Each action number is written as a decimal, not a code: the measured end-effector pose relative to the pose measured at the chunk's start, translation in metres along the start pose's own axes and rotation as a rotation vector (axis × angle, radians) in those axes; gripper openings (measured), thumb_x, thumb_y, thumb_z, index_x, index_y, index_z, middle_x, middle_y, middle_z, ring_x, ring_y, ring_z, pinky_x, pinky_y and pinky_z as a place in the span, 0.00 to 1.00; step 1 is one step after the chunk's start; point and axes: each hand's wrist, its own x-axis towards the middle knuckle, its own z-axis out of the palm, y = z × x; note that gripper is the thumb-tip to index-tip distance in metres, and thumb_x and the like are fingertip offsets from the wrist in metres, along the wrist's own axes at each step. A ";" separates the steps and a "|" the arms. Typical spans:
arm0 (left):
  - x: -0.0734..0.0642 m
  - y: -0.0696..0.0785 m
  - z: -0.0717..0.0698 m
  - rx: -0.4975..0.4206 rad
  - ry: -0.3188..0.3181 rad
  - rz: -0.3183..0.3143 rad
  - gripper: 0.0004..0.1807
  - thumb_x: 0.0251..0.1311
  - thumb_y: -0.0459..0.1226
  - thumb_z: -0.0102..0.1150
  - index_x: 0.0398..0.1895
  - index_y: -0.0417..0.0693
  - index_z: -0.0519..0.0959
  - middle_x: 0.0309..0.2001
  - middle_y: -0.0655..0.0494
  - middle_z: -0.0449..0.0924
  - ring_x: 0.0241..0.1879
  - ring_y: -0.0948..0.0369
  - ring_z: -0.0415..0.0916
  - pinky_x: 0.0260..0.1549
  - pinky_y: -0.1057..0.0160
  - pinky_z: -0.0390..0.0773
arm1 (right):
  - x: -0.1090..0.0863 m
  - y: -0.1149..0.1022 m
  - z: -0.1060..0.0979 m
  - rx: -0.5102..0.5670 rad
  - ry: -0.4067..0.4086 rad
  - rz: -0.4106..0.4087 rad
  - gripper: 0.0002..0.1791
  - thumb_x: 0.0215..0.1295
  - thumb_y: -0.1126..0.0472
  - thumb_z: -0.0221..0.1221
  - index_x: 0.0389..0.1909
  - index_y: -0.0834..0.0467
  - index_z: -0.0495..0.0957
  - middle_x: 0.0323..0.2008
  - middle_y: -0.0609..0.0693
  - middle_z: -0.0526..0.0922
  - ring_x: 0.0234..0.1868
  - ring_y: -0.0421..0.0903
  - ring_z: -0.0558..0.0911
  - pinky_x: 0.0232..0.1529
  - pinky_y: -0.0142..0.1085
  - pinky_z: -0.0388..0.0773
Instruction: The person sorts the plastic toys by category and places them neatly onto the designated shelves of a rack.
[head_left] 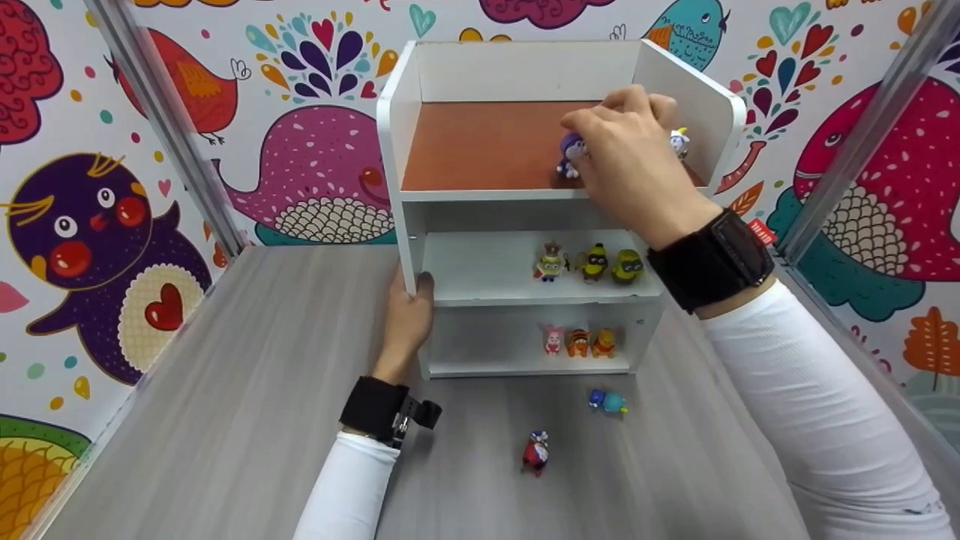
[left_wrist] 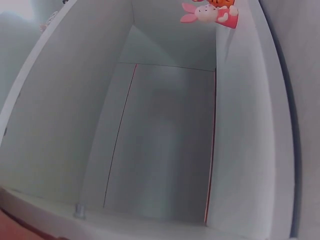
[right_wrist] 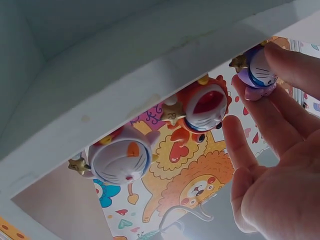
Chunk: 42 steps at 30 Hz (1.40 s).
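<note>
Between thumb and fingers, my right hand [head_left: 637, 157] pinches a small purple cat-like figurine [head_left: 570, 154] at the front of the brown top shelf [head_left: 480, 150]. In the right wrist view, an orange figurine [right_wrist: 204, 107] and a pale lilac one [right_wrist: 122, 156] stand beside it in a row along the shelf edge. The head view has my hand covering the orange one, while the pale one [head_left: 679, 142] shows past my wrist. My left hand [head_left: 409, 322] grips the left side panel [head_left: 397, 165] of the white shelf unit, thumb on its front edge.
Three yellow minion figurines [head_left: 595, 262] stand on the middle shelf. Below them, a pink piglet [head_left: 553, 340], an orange tiger [head_left: 577, 343] and a yellow bear [head_left: 604, 343] line the bottom shelf. On the table lie a blue figurine [head_left: 609, 401] and a red one [head_left: 535, 454].
</note>
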 end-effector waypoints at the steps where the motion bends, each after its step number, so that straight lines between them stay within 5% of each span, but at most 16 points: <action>1: 0.000 0.000 0.000 0.001 0.001 0.000 0.31 0.72 0.32 0.41 0.78 0.39 0.55 0.77 0.38 0.57 0.78 0.44 0.50 0.77 0.41 0.50 | 0.000 0.000 0.000 -0.004 -0.006 0.005 0.19 0.69 0.67 0.59 0.60 0.64 0.78 0.57 0.62 0.83 0.64 0.60 0.68 0.63 0.56 0.50; 13: 0.000 0.001 0.000 0.001 0.001 -0.013 0.31 0.73 0.33 0.41 0.78 0.39 0.55 0.77 0.38 0.55 0.79 0.44 0.50 0.77 0.42 0.50 | -0.002 0.002 0.000 -0.013 0.006 -0.011 0.24 0.67 0.68 0.60 0.65 0.60 0.75 0.61 0.61 0.81 0.64 0.61 0.67 0.63 0.58 0.50; 19: 0.000 0.002 -0.001 0.004 -0.001 -0.004 0.31 0.72 0.33 0.41 0.78 0.38 0.55 0.77 0.37 0.56 0.78 0.43 0.50 0.77 0.40 0.50 | -0.012 0.006 -0.007 0.015 0.099 -0.038 0.25 0.69 0.67 0.58 0.67 0.57 0.73 0.62 0.59 0.80 0.66 0.61 0.66 0.63 0.58 0.51; 29: -0.002 0.003 -0.001 0.015 0.009 -0.020 0.31 0.72 0.33 0.42 0.78 0.39 0.56 0.76 0.37 0.57 0.78 0.44 0.51 0.77 0.41 0.51 | -0.072 0.012 -0.008 0.135 0.331 -0.101 0.20 0.66 0.70 0.62 0.58 0.62 0.78 0.58 0.59 0.83 0.59 0.59 0.75 0.56 0.50 0.59; 35: -0.001 0.001 0.001 0.012 0.008 -0.010 0.30 0.72 0.33 0.43 0.77 0.38 0.57 0.76 0.37 0.59 0.77 0.44 0.53 0.77 0.43 0.52 | -0.109 0.014 0.017 0.166 0.307 -0.109 0.09 0.63 0.75 0.62 0.42 0.65 0.84 0.40 0.57 0.88 0.44 0.51 0.85 0.52 0.39 0.80; 42: 0.000 0.000 0.000 0.008 0.012 -0.007 0.30 0.72 0.33 0.42 0.76 0.38 0.58 0.75 0.37 0.60 0.77 0.44 0.53 0.77 0.42 0.52 | -0.135 0.021 0.053 0.153 0.154 -0.165 0.08 0.58 0.74 0.67 0.37 0.60 0.85 0.36 0.52 0.89 0.38 0.46 0.86 0.42 0.40 0.86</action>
